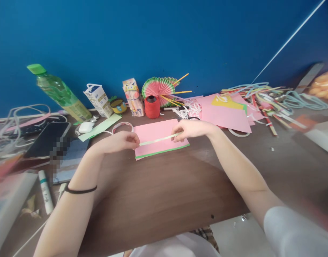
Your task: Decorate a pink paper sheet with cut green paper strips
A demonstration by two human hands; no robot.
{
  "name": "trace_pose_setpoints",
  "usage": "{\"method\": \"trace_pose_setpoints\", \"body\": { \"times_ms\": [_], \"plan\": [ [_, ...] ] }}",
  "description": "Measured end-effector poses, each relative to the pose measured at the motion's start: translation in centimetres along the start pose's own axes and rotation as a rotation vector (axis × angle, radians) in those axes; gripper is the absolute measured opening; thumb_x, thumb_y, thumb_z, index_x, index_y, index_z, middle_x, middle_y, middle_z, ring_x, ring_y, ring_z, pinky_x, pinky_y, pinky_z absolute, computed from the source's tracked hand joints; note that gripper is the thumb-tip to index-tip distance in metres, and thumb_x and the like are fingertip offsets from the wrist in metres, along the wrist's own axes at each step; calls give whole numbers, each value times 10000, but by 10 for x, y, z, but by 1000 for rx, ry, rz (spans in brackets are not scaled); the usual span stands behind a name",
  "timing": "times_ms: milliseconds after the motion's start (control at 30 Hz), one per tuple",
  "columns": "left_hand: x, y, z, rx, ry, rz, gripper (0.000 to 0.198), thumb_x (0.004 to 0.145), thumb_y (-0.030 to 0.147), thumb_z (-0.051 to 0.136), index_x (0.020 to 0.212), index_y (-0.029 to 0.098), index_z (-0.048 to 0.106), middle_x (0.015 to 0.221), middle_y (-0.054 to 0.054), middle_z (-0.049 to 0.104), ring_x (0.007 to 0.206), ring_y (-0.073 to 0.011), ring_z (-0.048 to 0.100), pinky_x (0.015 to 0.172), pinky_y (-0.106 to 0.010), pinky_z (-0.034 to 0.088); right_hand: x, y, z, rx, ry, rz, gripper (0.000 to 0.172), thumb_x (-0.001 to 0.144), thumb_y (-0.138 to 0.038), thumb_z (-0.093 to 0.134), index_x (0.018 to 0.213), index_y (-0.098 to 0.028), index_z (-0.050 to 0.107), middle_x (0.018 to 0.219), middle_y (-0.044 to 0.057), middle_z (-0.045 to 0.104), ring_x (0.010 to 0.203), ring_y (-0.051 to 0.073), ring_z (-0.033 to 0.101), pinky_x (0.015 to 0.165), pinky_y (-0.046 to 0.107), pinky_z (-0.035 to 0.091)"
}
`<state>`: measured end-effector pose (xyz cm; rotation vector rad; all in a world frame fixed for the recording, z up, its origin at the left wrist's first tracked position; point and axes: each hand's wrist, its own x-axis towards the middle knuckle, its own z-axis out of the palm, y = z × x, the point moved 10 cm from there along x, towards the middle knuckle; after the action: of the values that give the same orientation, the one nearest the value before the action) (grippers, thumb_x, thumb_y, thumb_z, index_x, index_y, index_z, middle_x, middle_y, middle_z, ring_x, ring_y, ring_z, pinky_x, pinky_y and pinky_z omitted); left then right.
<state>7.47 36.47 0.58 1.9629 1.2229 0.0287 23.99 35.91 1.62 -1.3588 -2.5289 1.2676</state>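
A narrow pale green strip is stretched between my two hands, above a pink paper sheet with a green band along its near edge. My left hand pinches the strip's left end, and my right hand pinches it near the right end. Part of the sheet's right side is hidden by my right hand. Just behind my left hand lies a roll of tape. White paper scraps and dark-handled scissors, partly covered, are behind my right hand.
Along the blue wall stand a green bottle, a white carton, a drink box, a red thread spool and a pleated paper fan. Pink sheets lie at right; a phone and a marker at left.
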Motion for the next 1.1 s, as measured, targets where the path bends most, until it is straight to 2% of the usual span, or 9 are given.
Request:
{"method": "trace_pose_setpoints", "body": {
  "times_ms": [100,200,367,433,533,667,867,1000,1100],
  "plan": [
    [0,-3,-4,0,13,3,173,664,365,547,714,223,631,745,5,630,736,-183,584,662,-260,442,-2,8,0,115,-77,-7,248,773,-359,553,831,-144,662,717,31,662,636,106,572,630,235,434],
    [-1,-5,-5,6,-7,8,163,663,354,548,710,224,635,738,6,633,727,-181,583,656,-261,443,-3,16,1,194,-119,-19,227,792,-328,518,806,-139,644,690,26,655,612,95,570,659,243,453],
    [-1,-8,-1,-9,-52,-7,160,645,350,559,716,223,626,747,8,650,762,-184,601,677,-257,448,2,32,6,153,-151,31,224,749,-320,558,805,-131,666,717,33,670,627,92,565,635,226,443],
    [1,-15,3,-32,-70,-67,189,623,344,571,752,213,617,736,2,651,757,-186,607,670,-258,450,6,38,10,96,-184,58,276,713,-354,595,835,-126,690,761,42,683,646,97,564,618,219,432],
    [4,-25,14,-84,-117,-159,283,587,326,592,834,190,594,690,-4,640,720,-185,606,632,-254,450,9,48,22,36,-285,116,443,625,-448,665,897,-101,711,796,60,694,681,122,574,622,228,434],
    [9,-25,27,-51,-181,-170,200,580,322,600,700,163,588,659,-26,636,682,-169,578,608,-242,427,10,57,24,35,-308,173,593,562,-513,687,951,-65,701,825,86,696,718,152,587,661,256,456],
    [11,-20,34,-40,-220,-134,156,586,309,567,616,158,593,628,-20,612,628,-146,528,577,-234,392,6,60,19,95,-270,200,513,554,-435,700,940,-97,670,714,44,669,663,140,571,641,261,451],
    [11,-19,32,-12,-214,-113,180,595,336,565,618,159,587,647,-12,598,648,-145,518,598,-233,381,5,61,15,92,-241,196,363,575,-423,682,787,-130,650,694,30,639,663,130,554,635,248,437],
    [10,-19,31,61,-217,-97,196,608,354,557,638,163,587,650,-1,587,654,-145,508,601,-234,364,7,62,14,71,-219,192,341,612,-458,652,730,-138,641,662,19,606,636,115,521,619,242,419]
  ]
}}
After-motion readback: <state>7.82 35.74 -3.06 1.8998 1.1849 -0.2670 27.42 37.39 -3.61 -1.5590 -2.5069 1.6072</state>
